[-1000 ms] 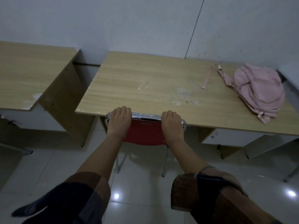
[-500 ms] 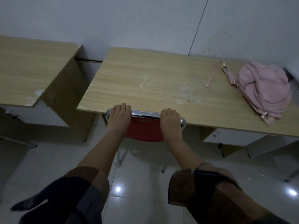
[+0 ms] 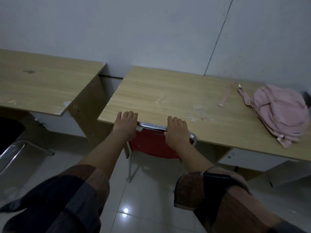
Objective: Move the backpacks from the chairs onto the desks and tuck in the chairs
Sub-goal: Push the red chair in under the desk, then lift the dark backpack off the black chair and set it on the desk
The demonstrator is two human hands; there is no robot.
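A red chair (image 3: 152, 147) with a chrome frame stands pushed under the middle wooden desk (image 3: 176, 98), its top rail right at the desk's front edge. My left hand (image 3: 125, 126) holds the left end of that rail and my right hand (image 3: 177, 132) holds the right part, fingers lying over the rail toward the desk edge. A pink backpack (image 3: 281, 111) lies on the right end of the same desk, a loose strap (image 3: 224, 99) trailing to its left.
A second wooden desk (image 3: 43, 83) stands to the left against the grey wall. Beneath it, at the left edge, shows part of a black chair (image 3: 10, 133) with chrome legs. The floor is glossy tile.
The chair has slid further under the desk, its rail now at the desk's edge. My view has risen and swung left, bringing the black chair into sight.
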